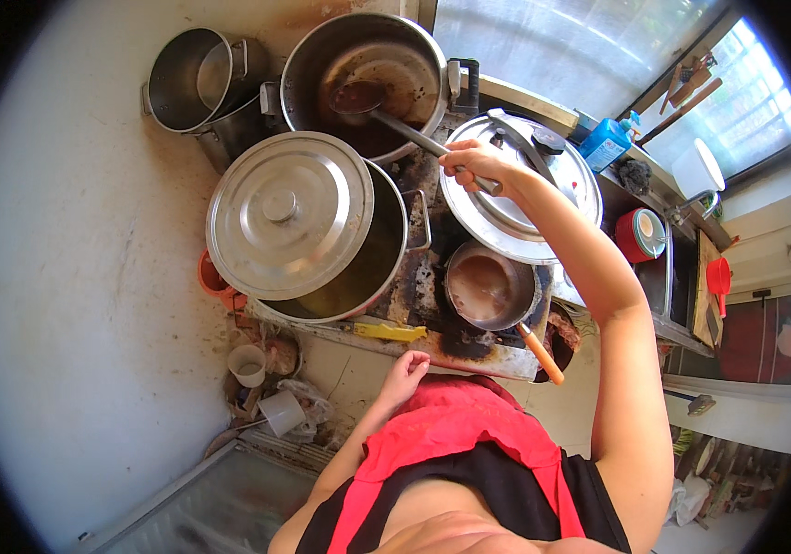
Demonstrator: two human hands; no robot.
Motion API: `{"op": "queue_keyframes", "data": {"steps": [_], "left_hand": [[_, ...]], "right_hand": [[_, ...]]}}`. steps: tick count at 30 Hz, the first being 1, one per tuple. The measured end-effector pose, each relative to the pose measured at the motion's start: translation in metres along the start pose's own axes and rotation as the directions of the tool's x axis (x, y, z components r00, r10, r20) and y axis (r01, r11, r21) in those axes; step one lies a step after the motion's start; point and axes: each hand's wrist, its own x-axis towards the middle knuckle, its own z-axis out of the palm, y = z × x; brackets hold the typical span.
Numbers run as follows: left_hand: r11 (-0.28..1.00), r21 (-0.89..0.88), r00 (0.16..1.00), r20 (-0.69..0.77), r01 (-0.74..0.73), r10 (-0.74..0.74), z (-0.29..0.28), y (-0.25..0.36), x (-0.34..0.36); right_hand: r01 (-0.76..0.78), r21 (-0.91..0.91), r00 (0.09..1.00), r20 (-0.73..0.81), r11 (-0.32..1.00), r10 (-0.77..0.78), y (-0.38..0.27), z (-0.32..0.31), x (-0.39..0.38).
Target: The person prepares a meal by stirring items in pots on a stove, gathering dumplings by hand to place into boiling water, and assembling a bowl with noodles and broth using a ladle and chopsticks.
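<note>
My right hand (477, 166) is closed around the grey handle of a long ladle (404, 129). The ladle's bowl hangs inside a deep metal pot (307, 65) at the back of the stove, over dark reddish-brown liquid and stained walls. Below my right forearm lies a big silver lid (469, 208) with a dark knob. My left hand (404, 375) is loosely curled near the stove's front edge, with nothing visible in it. Just beyond it a yellow-handled tool (390, 331) rests on that edge. A large pot (399, 226) at left holds greenish-brown liquid, its metal lid (317, 235) set askew.
A small saucepan (531, 300) with brown liquid sits front right, its wooden handle (541, 354) jutting past the stove edge. Empty tall pots (170, 88) stand back left by the wall. A blue pump bottle (605, 145) and a red container (634, 238) are to the right.
</note>
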Motion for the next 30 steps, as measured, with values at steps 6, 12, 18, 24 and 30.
{"op": "queue_keyframes", "data": {"steps": [6,12,18,24,30], "left_hand": [[0.994,0.096,0.999,-0.02,-0.048,0.05,0.013,0.015,-0.006],[0.984,0.17,0.997,-0.052,-0.055,0.065,0.04,0.012,-0.014],[0.979,0.19,0.99,-0.104,-0.078,0.099,0.069,-0.007,-0.028],[0.968,0.247,0.996,-0.065,-0.035,0.053,0.106,-0.011,-0.036],[0.953,0.303,0.999,-0.033,0.007,0.003,0.138,-0.001,-0.047]], "right_hand": [[0.033,-0.115,0.999,-0.012,0.993,-0.035,0.001,0.002,-0.056],[0.117,-0.107,0.992,-0.029,0.987,-0.12,-0.01,-0.027,-0.161],[0.047,-0.053,0.996,-0.074,0.997,-0.051,-0.008,-0.054,-0.297],[-0.169,-0.023,0.98,-0.115,0.985,0.165,0.055,-0.078,-0.395],[-0.284,0.007,0.955,-0.093,0.959,0.283,0.123,-0.08,-0.441]]}}
